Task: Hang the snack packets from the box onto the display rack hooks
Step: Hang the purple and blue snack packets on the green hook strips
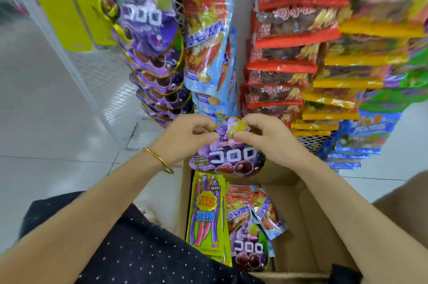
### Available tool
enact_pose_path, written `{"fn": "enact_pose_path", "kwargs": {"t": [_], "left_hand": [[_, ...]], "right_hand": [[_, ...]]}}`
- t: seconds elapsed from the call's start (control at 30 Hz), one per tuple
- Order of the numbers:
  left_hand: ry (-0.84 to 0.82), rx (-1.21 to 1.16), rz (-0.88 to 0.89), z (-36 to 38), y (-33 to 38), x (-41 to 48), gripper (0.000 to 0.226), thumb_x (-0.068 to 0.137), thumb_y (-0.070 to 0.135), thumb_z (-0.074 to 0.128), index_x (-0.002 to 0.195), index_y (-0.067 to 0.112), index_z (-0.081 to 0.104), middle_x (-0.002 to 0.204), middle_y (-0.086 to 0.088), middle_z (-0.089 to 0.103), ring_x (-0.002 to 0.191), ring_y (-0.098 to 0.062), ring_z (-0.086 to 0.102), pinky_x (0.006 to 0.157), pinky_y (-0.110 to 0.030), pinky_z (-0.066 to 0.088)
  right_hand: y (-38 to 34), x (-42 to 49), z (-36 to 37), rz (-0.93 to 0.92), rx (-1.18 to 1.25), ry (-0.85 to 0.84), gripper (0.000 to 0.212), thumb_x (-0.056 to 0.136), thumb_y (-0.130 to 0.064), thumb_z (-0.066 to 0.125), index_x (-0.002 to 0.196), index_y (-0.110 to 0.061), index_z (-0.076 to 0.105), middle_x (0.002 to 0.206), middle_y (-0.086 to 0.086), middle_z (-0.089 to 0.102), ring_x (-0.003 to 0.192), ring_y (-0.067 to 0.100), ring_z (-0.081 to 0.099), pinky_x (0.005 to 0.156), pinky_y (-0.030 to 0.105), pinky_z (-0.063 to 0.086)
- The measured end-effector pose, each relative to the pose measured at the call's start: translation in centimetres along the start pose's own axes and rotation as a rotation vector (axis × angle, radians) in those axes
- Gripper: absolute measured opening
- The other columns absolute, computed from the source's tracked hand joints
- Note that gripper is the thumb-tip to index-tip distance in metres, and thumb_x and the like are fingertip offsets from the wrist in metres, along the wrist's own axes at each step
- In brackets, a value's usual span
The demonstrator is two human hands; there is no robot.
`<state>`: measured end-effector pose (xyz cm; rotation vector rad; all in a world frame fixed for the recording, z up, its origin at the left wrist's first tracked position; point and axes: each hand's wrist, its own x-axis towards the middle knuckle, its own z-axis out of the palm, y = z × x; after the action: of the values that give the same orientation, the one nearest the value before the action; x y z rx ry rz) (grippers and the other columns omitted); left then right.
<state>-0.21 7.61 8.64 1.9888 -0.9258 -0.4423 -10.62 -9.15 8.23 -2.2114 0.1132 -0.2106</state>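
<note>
A purple packet is held over the far end of an open cardboard box, and its lower edge overlaps the box's far rim in the view. Its rounded top edge is pinched from both sides. The left hand is clamped on the upper left edge with thumb and curled fingers, and the right hand is clamped on the upper right edge in the same way. A gold bangle is worn on the left wrist.

Inside the box, green packets are stood along the left wall. Red-and-blue packets are laid beside them, and a second purple packet is laid at the near end. Bare cardboard is shown along the right side of the box floor.

Beyond the hands, the white mesh rack is hung with a column of purple packets, whose lowest packets are just past the left hand. Blue hanging packets are found next to that column. A narrow pale strip is left between these and a column of red packets, which is bordered on the right by yellow packets. Open tiled floor is seen to the left of rack and box.
</note>
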Motion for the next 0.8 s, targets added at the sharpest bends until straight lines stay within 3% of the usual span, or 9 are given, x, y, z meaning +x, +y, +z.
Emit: {"fn": "enact_pose_path", "kwargs": {"t": [0.1, 0.2, 0.3, 0.37, 0.43, 0.53, 0.6, 0.67, 0.8], "left_hand": [[0.086, -0.092, 0.018, -5.8, 3.1, -0.9, 0.013, 0.088, 0.012, 0.057, 0.078, 0.013, 0.065, 0.063, 0.004, 0.068, 0.058, -0.005, 0.060, 0.059, -0.020, 0.050], [0.329, -0.129, 0.094, -11.5, 5.3, -0.1, 0.018, 0.093, 0.014, 0.050, 0.082, 0.013, 0.064, 0.069, 0.001, 0.072, 0.060, -0.007, 0.064, 0.055, -0.015, 0.048], [0.605, -0.125, 0.197, -15.9, 7.5, 2.7, 0.011, 0.090, 0.012, 0.056, 0.084, 0.021, 0.060, 0.080, 0.003, 0.066, 0.067, -0.002, 0.062, 0.055, -0.012, 0.049], [0.735, -0.094, 0.247, -18.4, 8.9, 5.4, 0.007, 0.085, 0.015, 0.060, 0.092, 0.018, 0.061, 0.087, -0.001, 0.062, 0.074, -0.004, 0.059, 0.066, -0.021, 0.055], [0.820, -0.022, 0.249, -20.2, 10.1, 8.0, 0.023, 0.089, 0.015, 0.057, 0.110, 0.007, 0.059, 0.104, -0.010, 0.063, 0.086, -0.014, 0.059, 0.085, -0.035, 0.053], [0.828, 0.004, 0.212, -21.9, 11.2, 10.8, 0.032, 0.091, 0.018, 0.054, 0.118, 0.001, 0.054, 0.111, -0.017, 0.063, 0.092, -0.025, 0.060, 0.088, -0.036, 0.050], [0.831, -0.027, 0.205, -22.5, 11.5, 11.7, 0.030, 0.088, 0.023, 0.057, 0.108, 0.001, 0.062, 0.101, -0.020, 0.066, 0.089, -0.029, 0.064, 0.086, -0.044, 0.053], [0.830, -0.055, 0.207, -22.8, 11.8, 12.0, 0.024, 0.087, 0.028, 0.057, 0.085, 0.005, 0.065, 0.083, -0.022, 0.064, 0.070, -0.026, 0.060, 0.074, -0.039, 0.055], [0.807, -0.110, 0.195, -22.8, 12.7, 12.2, 0.034, 0.091, 0.030, 0.056, 0.064, 0.010, 0.048, 0.063, -0.010, 0.036, 0.055, -0.018, 0.032, 0.049, -0.026, 0.025]], "right_hand": [[-4.6, 1.3, -0.8, -0.147, -0.071, 0.111, 0.020, 0.089, -0.021, 0.061, 0.079, -0.004, 0.058, 0.072, 0.012, 0.055, 0.063, 0.012, 0.045, 0.060, 0.020, 0.033], [-9.1, 3.5, -2.1, -0.273, -0.124, 0.214, 0.021, 0.086, -0.021, 0.064, 0.090, 0.000, 0.063, 0.083, 0.014, 0.062, 0.075, 0.019, 0.052, 0.070, 0.025, 0.039], [-13.3, 6.9, -3.3, -0.362, -0.110, 0.308, 0.020, 0.081, -0.013, 0.070, 0.098, -0.007, 0.062, 0.083, 0.006, 0.063, 0.075, 0.014, 0.054, 0.070, 0.012, 0.037], [-15.7, 9.3, -4.0, -0.389, -0.095, 0.338, 0.035, 0.079, -0.012, 0.071, 0.110, -0.013, 0.055, 0.078, -0.001, 0.055, 0.065, 0.008, 0.048, 0.066, 0.009, 0.036], [-17.5, 11.7, -4.7, -0.425, -0.090, 0.360, 0.038, 0.078, -0.008, 0.070, 0.111, -0.013, 0.051, 0.077, -0.007, 0.051, 0.060, 0.004, 0.042, 0.063, 0.007, 0.034], [-19.0, 15.2, -5.4, -0.457, -0.101, 0.388, 0.030, 0.079, -0.005, 0.067, 0.106, -0.010, 0.055, 0.078, -0.016, 0.047, 0.067, -0.002, 0.043, 0.064, 0.006, 0.033], [-19.7, 17.1, -5.6, -0.489, -0.111, 0.410, 0.029, 0.081, -0.004, 0.066, 0.108, -0.010, 0.060, 0.089, -0.010, 0.055, 0.079, 0.003, 0.043, 0.068, 0.003, 0.032], [-20.4, 18.7, -5.7, -0.510, -0.103, 0.443, 0.031, 0.083, -0.004, 0.064, 0.113, -0.008, 0.061, 0.102, -0.001, 0.062, 0.088, 0.003, 0.044, 0.072, 0.003, 0.031], [-21.3, 20.8, -5.6, -0.507, -0.082, 0.491, 0.033, 0.086, -0.007, 0.062, 0.118, -0.008, 0.058, 0.113, 0.006, 0.063, 0.098, 0.014, 0.053, 0.081, 0.019, 0.036]]}}
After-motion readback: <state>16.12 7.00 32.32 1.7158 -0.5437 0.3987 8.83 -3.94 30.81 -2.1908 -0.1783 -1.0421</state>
